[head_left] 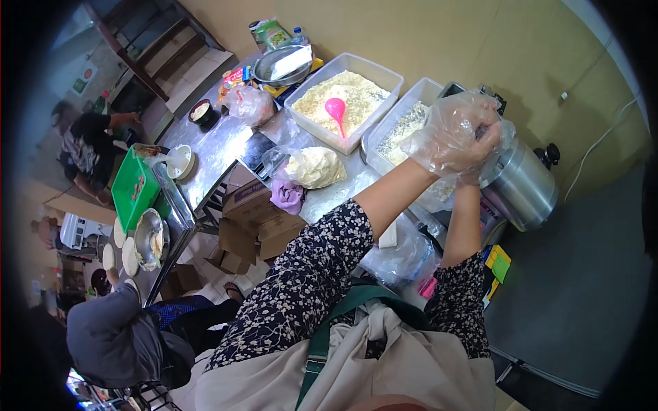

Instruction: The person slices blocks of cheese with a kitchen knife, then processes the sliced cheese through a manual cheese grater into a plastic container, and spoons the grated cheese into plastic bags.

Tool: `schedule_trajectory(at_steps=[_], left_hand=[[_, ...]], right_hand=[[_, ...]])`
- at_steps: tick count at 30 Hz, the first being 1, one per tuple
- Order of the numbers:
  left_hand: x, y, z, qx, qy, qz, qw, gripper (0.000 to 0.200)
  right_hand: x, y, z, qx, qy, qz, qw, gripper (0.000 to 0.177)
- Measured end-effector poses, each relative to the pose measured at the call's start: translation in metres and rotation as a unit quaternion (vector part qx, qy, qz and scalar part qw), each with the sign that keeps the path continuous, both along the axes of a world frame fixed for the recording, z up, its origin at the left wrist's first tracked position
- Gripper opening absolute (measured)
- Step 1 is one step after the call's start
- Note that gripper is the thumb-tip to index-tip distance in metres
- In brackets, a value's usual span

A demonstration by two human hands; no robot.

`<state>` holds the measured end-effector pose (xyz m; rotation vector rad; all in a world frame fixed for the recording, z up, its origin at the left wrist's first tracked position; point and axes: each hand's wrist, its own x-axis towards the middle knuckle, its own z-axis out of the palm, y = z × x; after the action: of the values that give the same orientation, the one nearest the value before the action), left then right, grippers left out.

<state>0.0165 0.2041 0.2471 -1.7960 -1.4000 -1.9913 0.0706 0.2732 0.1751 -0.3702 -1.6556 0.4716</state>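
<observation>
My left hand [460, 133], in a clear plastic glove, is raised over the right-hand tub [373, 154] of pale powder. Its fingers curl together around something too small and covered to make out. My right hand [491, 164], also under clear plastic, meets it from below; its fingers are mostly hidden by the left hand and the plastic. Right beside both hands stands a steel cylindrical machine [524, 188]. To the left, another tub [353, 142] holds pale crumbly powder with a pink spoon [335, 108] on it. A plastic bag of pale dough [315, 168] lies nearer me.
A steel bowl [282, 65] and packets stand at the back. A green tray [135, 188], a white bowl [181, 162] and a metal bowl [151, 238] are at left. One person [127, 339] sits at lower left, another [96, 147] farther back. Cardboard boxes [253, 209] lie below.
</observation>
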Motion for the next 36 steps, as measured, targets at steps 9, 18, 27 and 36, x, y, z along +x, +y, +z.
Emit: schedule_trajectory(at_steps=[9, 18, 27, 36], left_hand=[[0.003, -0.007, 0.004, -0.03, -0.021, -0.02, 0.999, 0.012], [0.002, -0.002, -0.005, -0.001, -0.01, 0.003, 1.0, 0.011], [0.003, -0.001, -0.008, 0.012, -0.008, 0.0, 1.0, 0.013], [0.002, -0.011, -0.003, -0.018, 0.005, 0.015, 1.0, 0.013]], right_hand=[[0.007, 0.005, -0.008, 0.018, 0.022, 0.007, 1.0, 0.038], [0.009, 0.0, -0.018, 0.026, 0.035, -0.003, 0.999, 0.039], [-0.005, 0.007, -0.021, 0.035, 0.049, -0.01, 0.998, 0.04], [0.0, 0.011, -0.029, 0.042, 0.063, -0.029, 0.997, 0.041]])
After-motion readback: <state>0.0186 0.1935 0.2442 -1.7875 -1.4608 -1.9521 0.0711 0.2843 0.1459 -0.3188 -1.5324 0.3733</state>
